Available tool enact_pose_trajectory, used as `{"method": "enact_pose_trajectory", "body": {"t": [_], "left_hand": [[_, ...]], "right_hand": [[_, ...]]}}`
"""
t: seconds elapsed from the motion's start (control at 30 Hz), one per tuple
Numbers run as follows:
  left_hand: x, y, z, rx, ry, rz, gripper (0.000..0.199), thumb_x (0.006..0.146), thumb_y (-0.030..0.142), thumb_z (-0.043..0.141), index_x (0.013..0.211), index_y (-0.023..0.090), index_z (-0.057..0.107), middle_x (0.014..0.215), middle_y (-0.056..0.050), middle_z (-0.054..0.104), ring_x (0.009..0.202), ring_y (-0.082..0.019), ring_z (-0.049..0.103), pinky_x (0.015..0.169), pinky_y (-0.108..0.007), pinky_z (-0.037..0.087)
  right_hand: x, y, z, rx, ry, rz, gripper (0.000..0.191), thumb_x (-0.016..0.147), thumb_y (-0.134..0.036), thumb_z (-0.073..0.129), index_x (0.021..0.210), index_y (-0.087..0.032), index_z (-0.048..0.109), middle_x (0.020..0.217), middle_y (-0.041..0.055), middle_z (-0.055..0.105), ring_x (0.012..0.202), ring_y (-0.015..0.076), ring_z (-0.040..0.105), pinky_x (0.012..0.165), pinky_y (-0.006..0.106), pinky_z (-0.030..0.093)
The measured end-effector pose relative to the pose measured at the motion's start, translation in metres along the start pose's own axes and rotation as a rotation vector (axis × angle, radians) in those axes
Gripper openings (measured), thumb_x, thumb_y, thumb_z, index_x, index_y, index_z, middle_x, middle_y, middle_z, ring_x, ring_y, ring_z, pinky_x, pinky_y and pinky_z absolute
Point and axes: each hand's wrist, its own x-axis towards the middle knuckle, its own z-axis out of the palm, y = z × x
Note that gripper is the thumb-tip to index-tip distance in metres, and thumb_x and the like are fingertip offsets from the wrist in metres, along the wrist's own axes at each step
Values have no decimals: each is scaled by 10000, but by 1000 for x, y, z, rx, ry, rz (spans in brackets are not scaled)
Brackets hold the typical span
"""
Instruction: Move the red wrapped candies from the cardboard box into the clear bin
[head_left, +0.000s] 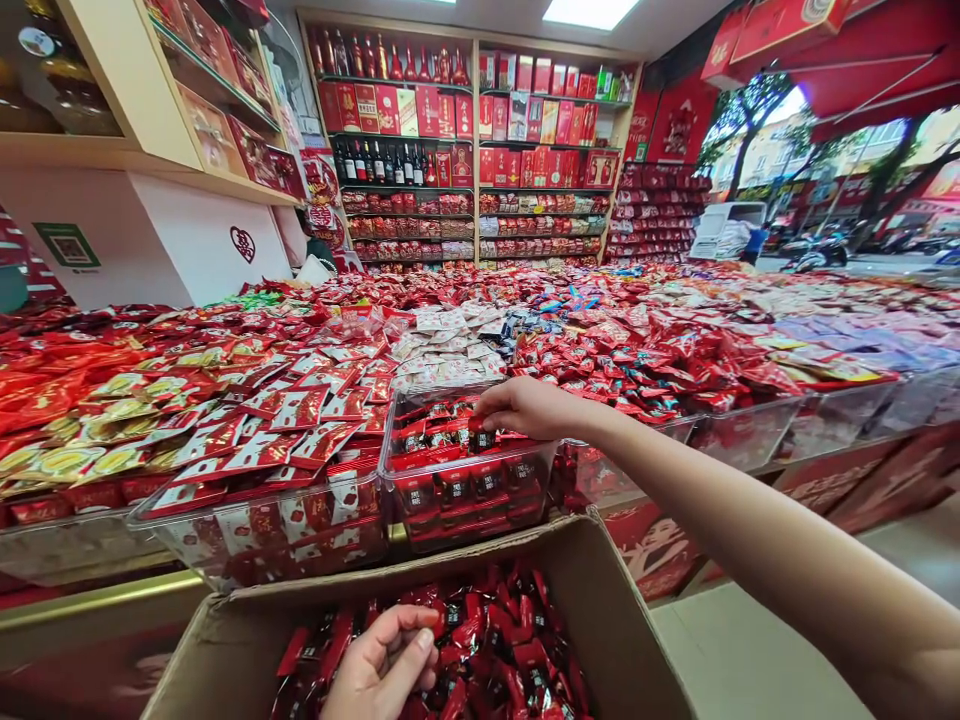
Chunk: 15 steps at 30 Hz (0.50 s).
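Red packets (454,490) lie in crosswise rows inside the clear bin (459,464), directly below the fingers of the right hand (529,408), the nearer hand; grip indeterminate. Left hand (386,665): fingers curled above the carton (600,605), contents indeterminate.
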Motion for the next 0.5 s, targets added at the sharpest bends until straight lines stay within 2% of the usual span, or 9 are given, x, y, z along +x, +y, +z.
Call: {"method": "enact_pose_trajectory", "body": {"t": [0.2, 0.33, 0.5], "left_hand": [[1, -8, -2, 49, -29, 28, 298, 550, 425, 689, 713, 179, 649, 544, 25, 579, 515, -129, 512, 513, -236, 440], [2, -14, -3, 90, -60, 39, 281, 573, 410, 669, 721, 173, 641, 538, 32, 553, 506, -131, 494, 514, -243, 416], [6, -22, -5, 196, -105, 66, 213, 634, 367, 608, 720, 172, 624, 516, 33, 530, 500, -139, 468, 507, -248, 387]], "right_hand": [[2, -2, 10, -79, -69, -13, 133, 687, -227, 569, 762, -143, 639, 691, 13, 632, 621, 114, 533, 557, 209, 372], [4, -1, 11, -76, -138, 30, 177, 698, -276, 554, 754, -139, 651, 646, 10, 623, 587, 110, 516, 524, 204, 350], [4, -1, 9, -60, -156, 63, 223, 721, -312, 525, 749, -131, 653, 632, 13, 617, 574, 110, 507, 512, 205, 343]]}}
